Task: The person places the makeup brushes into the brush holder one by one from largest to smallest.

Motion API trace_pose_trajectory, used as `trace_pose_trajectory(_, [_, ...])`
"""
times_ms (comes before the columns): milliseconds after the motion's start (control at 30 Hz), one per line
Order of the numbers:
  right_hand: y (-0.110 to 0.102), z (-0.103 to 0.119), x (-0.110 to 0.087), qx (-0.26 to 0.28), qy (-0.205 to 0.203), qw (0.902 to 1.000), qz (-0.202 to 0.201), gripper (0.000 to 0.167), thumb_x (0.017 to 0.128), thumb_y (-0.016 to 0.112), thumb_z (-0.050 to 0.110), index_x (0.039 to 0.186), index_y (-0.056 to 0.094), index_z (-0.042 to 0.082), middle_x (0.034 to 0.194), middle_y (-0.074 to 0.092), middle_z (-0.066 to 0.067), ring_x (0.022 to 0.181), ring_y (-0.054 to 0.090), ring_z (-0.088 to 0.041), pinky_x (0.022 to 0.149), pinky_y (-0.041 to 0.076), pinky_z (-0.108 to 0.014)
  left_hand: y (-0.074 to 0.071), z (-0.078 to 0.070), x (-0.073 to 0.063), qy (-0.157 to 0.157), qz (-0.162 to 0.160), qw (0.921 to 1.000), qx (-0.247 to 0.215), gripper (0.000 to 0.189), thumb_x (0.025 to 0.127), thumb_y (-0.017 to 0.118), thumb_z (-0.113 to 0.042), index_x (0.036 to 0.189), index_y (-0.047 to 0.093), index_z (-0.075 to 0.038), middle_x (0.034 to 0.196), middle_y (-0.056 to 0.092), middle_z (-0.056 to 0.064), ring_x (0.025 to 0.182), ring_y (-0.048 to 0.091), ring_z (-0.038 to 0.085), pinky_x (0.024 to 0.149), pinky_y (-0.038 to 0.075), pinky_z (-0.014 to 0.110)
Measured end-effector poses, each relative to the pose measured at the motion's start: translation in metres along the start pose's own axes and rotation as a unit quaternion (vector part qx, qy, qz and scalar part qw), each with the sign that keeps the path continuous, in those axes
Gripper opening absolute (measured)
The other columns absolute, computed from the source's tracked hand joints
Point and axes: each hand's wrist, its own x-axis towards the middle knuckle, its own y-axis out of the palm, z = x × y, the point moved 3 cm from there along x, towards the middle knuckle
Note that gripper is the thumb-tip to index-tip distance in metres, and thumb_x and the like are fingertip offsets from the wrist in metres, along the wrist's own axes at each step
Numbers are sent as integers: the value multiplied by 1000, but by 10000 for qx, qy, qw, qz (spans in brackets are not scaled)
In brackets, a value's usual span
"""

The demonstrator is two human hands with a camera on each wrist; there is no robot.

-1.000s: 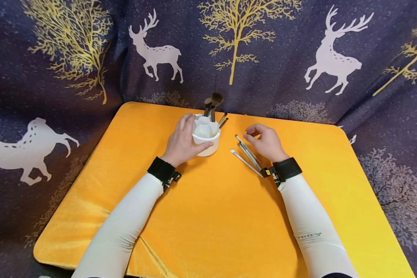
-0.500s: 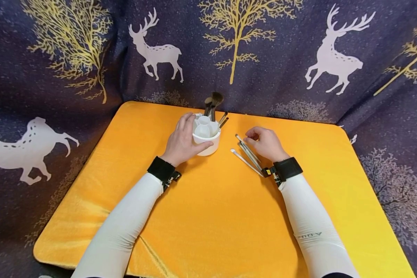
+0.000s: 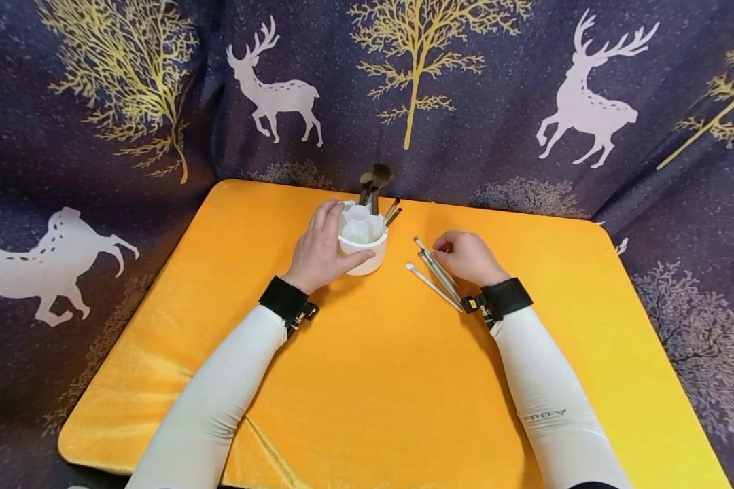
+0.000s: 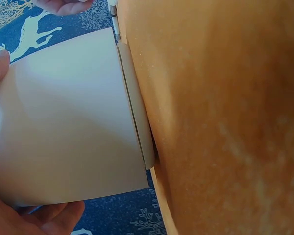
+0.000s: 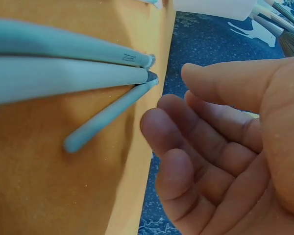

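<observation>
In the head view, my left hand (image 3: 319, 250) holds a white round makeup brush holder (image 3: 372, 259), thumb across its front and fingers round its far left side. Its smooth wall (image 4: 63, 117) fills much of the left wrist view. Dark-bristled makeup brushes (image 3: 380, 178) stand in its back compartments. Several pale-handled makeup brushes (image 3: 440, 270) lie bunched on the table to the right, a white one (image 3: 433, 286) slightly apart. Close by these, my right hand (image 3: 469, 258) hangs with fingers loosely bent. The right wrist view shows nothing between its thumb and fingertips (image 5: 161, 129).
An orange cloth covers the table (image 3: 367, 380), whose far edge lies just behind the holder. A dark blue curtain (image 3: 465, 136) with deer and trees hangs behind and at both sides.
My right hand has lowered slightly toward the near side, its fingertips now beside the bunched brushes. The left hand and the holder have not moved.
</observation>
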Motion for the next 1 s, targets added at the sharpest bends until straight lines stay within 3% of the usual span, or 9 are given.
trace_pose_trajectory(367, [4, -3, 0, -231, 38, 9994, 239, 20, 107, 76, 21, 119, 80, 5, 105, 78, -11, 87, 67, -28, 84, 55, -47, 0, -1, 0, -76, 63, 10000, -3, 115, 86, 89, -67, 166, 39, -1, 167, 38, 22, 142, 51, 37, 96, 63, 54])
trace_pose_trajectory(1000, [7, -5, -1, -134, 2, 9994, 327, 14, 105, 76, 12, 116, 80, 4, 104, 77, -12, 88, 67, -28, 83, 55, -45, 0, -1, -1, -81, 43, 10000, -7, 114, 86, 90, -65, 165, 39, 0, 168, 38, 23, 142, 51, 38, 98, 62, 55])
